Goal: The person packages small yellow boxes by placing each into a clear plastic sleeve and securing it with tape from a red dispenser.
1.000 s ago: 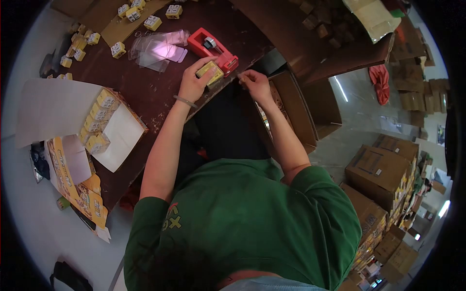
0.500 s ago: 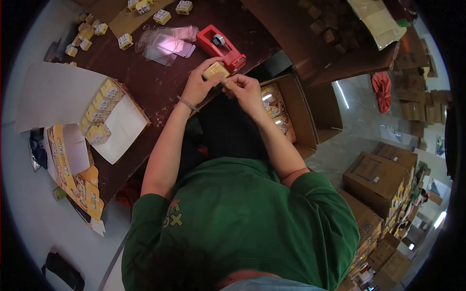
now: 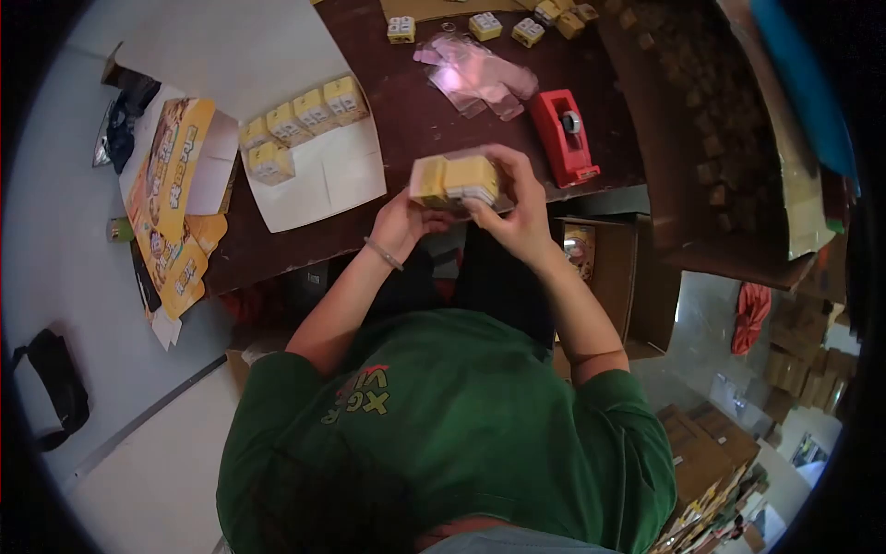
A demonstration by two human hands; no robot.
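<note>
Two bare hands come together on a pair of yellow blocks (image 3: 469,175), slightly blurred, held up over the near edge of a dark red tabletop (image 3: 406,120). The left hand (image 3: 413,224), a band (image 3: 384,254) around its wrist, grips them at their near left corner, while the right hand (image 3: 519,208) clamps their right end, its thumb on the near side. Just to the right, a red tape dispenser (image 3: 561,138) stands on the tabletop, apart from the hands. Beyond the blocks lies a loose pile of clear packaging (image 3: 475,76), with more yellow-and-white blocks (image 3: 484,26) scattered at the far side. To the left, an open white box (image 3: 325,189) holds a row of similar blocks (image 3: 314,109) along its far side and another block (image 3: 270,162) at its left. Farther left is orange printed cardboard (image 3: 175,185). At right, a large carton (image 3: 678,175) contains many small pieces; nearer, an open carton (image 3: 609,277) sits below the tabletop, a printed package (image 3: 579,247) visible inside. Red material (image 3: 751,317) lies on the floor at far right, beyond stacked cartons (image 3: 706,452).
</note>
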